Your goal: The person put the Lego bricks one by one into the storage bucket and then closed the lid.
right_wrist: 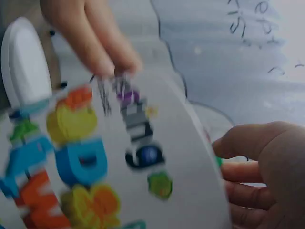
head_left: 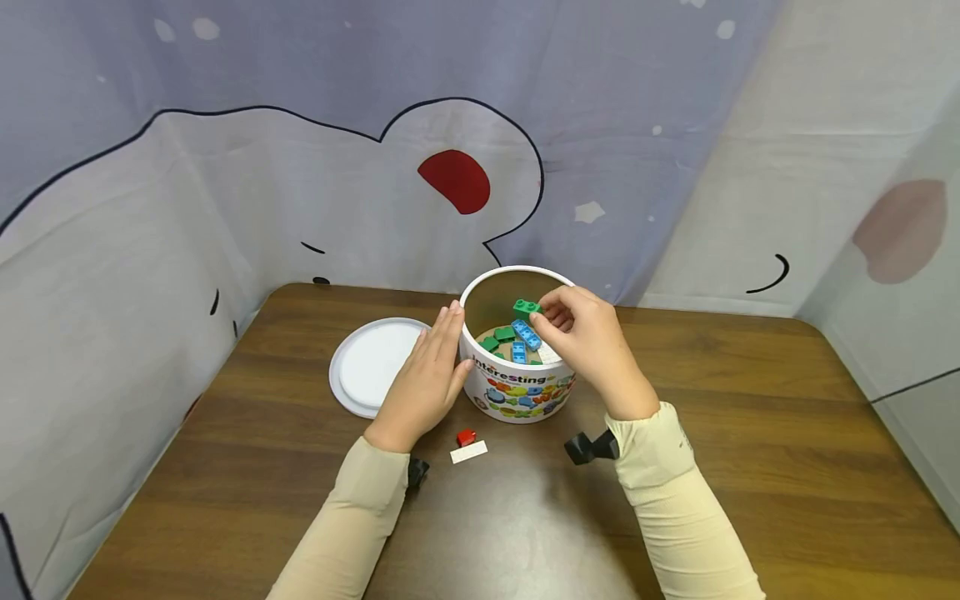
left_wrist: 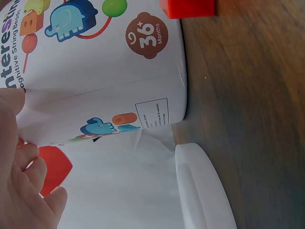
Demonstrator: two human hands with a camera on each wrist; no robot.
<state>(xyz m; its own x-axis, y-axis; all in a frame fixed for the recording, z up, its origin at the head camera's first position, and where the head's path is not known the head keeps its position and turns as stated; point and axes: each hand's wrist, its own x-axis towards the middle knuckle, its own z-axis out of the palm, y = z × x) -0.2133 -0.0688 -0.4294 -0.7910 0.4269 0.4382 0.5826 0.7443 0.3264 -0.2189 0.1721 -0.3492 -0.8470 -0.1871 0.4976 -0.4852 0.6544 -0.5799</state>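
Observation:
A white round tub (head_left: 517,392) printed with colourful letters and shapes stands on the table. My right hand (head_left: 592,337) is at its rim and pinches a green brick (head_left: 527,307) between thumb and fingers, over the opening. In the right wrist view the tub wall hides most of that brick. My left hand (head_left: 423,375) rests against the tub's left side with its fingers straight. Inside the tub lie blue bricks (head_left: 527,334), green bricks (head_left: 505,334) and a white piece (head_left: 549,354).
Left of the tub lies a round white lid (head_left: 371,367), partly behind my left hand. A red brick (head_left: 467,437) and a flat white strip (head_left: 468,452) lie in front of the tub. A printed curtain (head_left: 315,192) hangs behind the wooden table (head_left: 750,433).

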